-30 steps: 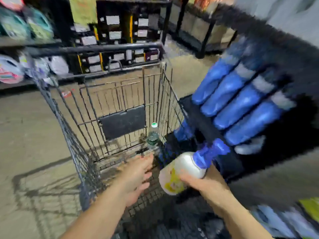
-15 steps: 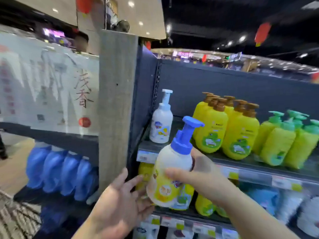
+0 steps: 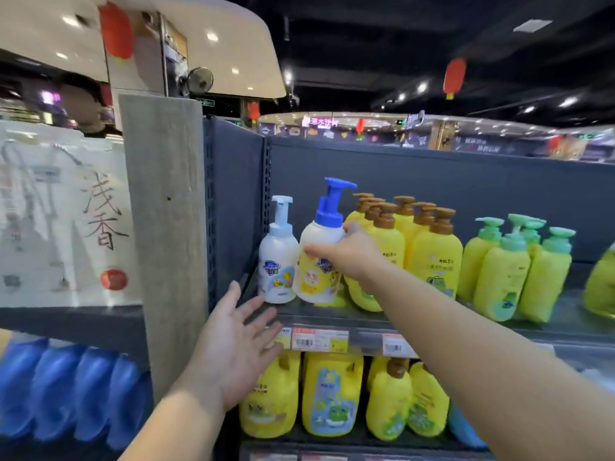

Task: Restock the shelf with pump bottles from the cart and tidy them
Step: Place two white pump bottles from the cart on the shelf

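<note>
Blue-pump bottle held at the shelf's left end

Nearest, the left hand [image 3: 238,351] is spread open, fingers straight, just below the shelf [image 3: 366,322] edge and its price tags [image 3: 319,339]. Beyond it, the right hand [image 3: 349,252] grips the blue-pump bottle [image 3: 321,244] around its body, upright at the shelf front, beside a white pump bottle [image 3: 278,254]. Farther right stand yellow brown-capped bottles [image 3: 432,247], then green-capped bottles [image 3: 512,271].

My right hand [image 3: 352,254] has carried the blue-pump bottle [image 3: 319,257] from the cart up onto the shelf [image 3: 366,322], beside the white-pump bottle [image 3: 278,257]; left hand [image 3: 236,347] rose, open.
</note>
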Demonstrator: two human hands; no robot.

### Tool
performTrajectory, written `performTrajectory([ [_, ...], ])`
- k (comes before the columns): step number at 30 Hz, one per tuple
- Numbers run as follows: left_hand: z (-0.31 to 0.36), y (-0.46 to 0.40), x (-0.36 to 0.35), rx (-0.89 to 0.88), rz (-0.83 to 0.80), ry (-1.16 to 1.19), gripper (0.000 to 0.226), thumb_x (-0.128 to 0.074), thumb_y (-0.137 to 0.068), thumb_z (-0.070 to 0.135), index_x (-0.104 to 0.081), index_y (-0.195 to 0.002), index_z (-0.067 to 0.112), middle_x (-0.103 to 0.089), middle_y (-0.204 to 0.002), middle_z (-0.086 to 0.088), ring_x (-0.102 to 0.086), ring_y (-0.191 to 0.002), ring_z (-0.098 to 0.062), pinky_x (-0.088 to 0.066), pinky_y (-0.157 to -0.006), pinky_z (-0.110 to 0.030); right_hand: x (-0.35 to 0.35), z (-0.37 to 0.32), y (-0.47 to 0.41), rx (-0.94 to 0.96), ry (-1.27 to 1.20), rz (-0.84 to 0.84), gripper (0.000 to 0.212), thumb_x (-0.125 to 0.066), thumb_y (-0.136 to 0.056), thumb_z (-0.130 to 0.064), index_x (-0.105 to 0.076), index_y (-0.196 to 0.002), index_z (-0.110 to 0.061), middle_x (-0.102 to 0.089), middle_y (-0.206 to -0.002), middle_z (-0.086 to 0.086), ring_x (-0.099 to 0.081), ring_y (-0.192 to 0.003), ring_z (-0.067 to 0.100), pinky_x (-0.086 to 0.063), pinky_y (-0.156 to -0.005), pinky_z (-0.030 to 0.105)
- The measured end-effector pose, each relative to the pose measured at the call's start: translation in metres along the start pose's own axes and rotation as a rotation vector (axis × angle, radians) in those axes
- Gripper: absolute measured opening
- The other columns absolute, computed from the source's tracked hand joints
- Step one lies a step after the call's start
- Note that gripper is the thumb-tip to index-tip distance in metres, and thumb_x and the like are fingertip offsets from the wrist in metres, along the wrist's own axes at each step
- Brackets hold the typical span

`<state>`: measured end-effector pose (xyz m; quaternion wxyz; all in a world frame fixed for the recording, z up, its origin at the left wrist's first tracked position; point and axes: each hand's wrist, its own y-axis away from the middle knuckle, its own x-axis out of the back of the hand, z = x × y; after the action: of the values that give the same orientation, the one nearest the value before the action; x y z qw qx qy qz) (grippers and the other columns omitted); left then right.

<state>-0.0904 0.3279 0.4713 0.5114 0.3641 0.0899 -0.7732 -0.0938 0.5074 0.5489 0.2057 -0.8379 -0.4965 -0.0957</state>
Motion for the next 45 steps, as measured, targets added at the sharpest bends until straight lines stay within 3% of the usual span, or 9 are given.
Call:
performTrajectory([
  [4, 0.002, -0.002, 0.016, 0.008, -0.001, -0.007, 0.056, -0.041, -0.088, 0.06, -0.054, -0.122, 0.018, -0.055, -0.132, -0.013, -0.055, -0.112, -0.028, -0.033, -0.105, -0.049, -0.014, 0.018, -0.019, -0.034, 0.068, 0.041, 0.056, -0.078, -0.065, -0.033, -0.047, -0.11, -0.018, -0.059, -0.081, -0.006, -0.06, -0.075, 0.011, -0.057, -0.08, 0.04],
  [13, 0.007, -0.01, 0.014, 0.015, -0.04, -0.02, 0.052, -0.042, -0.089, 0.057, -0.057, -0.116, 0.015, -0.062, -0.122, -0.013, -0.056, -0.114, -0.03, -0.035, -0.107, -0.05, -0.024, 0.032, -0.034, -0.084, 0.112, -0.025, 0.044, -0.075, -0.072, -0.022, -0.057, -0.11, -0.01, -0.065, -0.092, 0.005, -0.058, -0.069, 0.009, -0.048, -0.055, 0.023],
  [20, 0.004, -0.022, -0.001, 0.025, -0.058, -0.093, 0.055, -0.044, -0.088, 0.058, -0.056, -0.121, 0.015, -0.06, -0.125, -0.011, -0.054, -0.117, -0.029, -0.039, -0.103, -0.049, -0.029, 0.035, -0.032, -0.118, 0.052, -0.024, 0.059, -0.071, -0.077, -0.018, -0.042, -0.128, -0.011, -0.06, -0.115, 0.012, -0.06, -0.103, 0.029, -0.051, -0.093, 0.048],
  [23, 0.002, -0.027, -0.007, -0.073, -0.05, -0.156, 0.056, -0.044, -0.09, 0.055, -0.052, -0.129, 0.015, -0.055, -0.134, -0.01, -0.046, -0.128, -0.028, -0.032, -0.112, -0.046, -0.031, 0.04, -0.016, -0.038, 0.082, 0.065, 0.068, -0.069, -0.082, -0.019, -0.031, -0.137, -0.013, -0.054, -0.123, 0.002, -0.052, -0.102, 0.017, -0.046, -0.096, 0.033],
  [26, 0.002, -0.031, -0.009, -0.329, 0.052, -0.445, 0.035, -0.042, -0.095, 0.046, -0.057, -0.115, 0.021, -0.062, -0.123, 0.002, -0.059, -0.108, -0.001, -0.045, -0.095, -0.018, -0.037, 0.059, 0.032, 0.336, 0.196, 0.249, 0.046, -0.064, -0.087, -0.022, -0.046, -0.129, -0.023, -0.049, -0.11, -0.015, -0.046, -0.102, 0.001, -0.037, -0.087, 0.008],
  [28, 0.005, -0.039, -0.008, -0.474, 0.146, -0.634, 0.027, -0.044, -0.096, 0.039, -0.06, -0.111, 0.022, -0.064, -0.113, 0.008, -0.062, -0.095, 0.004, -0.048, -0.08, -0.01, -0.045, 0.072, 0.048, 0.547, 0.527, 0.221, 0.024, -0.054, -0.088, -0.032, -0.06, -0.11, -0.025, -0.062, -0.1, -0.008, -0.058, -0.094, 0.015, -0.047, -0.078, 0.023],
  [32, 0.012, -0.063, -0.008, -0.562, 0.177, -0.974, 0.03, -0.049, -0.093, 0.031, -0.06, -0.121, 0.033, -0.043, -0.142, -0.002, -0.042, -0.13, -0.015, -0.035, -0.11, -0.037, -0.049, 0.075, 0.03, 0.426, 1.07, -0.042, 0.044, -0.03, -0.092, -0.05, -0.052, -0.126, -0.031, -0.062, -0.11, 0.008, -0.054, -0.104, 0.032, -0.036, -0.085, 0.043],
  [37, 0.012, -0.08, -0.016, -0.506, 0.101, -1.09, 0.038, -0.052, -0.094, 0.025, -0.056, -0.13, 0.031, -0.011, -0.16, -0.004, -0.027, -0.141, -0.015, -0.02, -0.105, -0.02, -0.038, 0.075, 0.02, 0.37, 1.144, -0.069, 0.045, -0.032, -0.094, -0.054, -0.057, -0.112, -0.021, -0.06, -0.112, 0.01, -0.049, -0.107, 0.031, -0.032, -0.09, 0.044],
  [45, 0.005, -0.09, -0.017, -0.554, 0.118, -1.035, 0.035, -0.057, -0.091, 0.025, -0.061, -0.125, 0.029, -0.036, -0.128, 0.011, -0.047, -0.11, -0.008, -0.037, -0.086, -0.017, -0.028, 0.08, 0.017, 0.388, 1.07, -0.087, 0.042, -0.033, -0.093, -0.054, -0.054, -0.115, -0.026, -0.06, -0.112, 0.006, -0.05, -0.106, 0.029, -0.035, -0.088, 0.042],
])
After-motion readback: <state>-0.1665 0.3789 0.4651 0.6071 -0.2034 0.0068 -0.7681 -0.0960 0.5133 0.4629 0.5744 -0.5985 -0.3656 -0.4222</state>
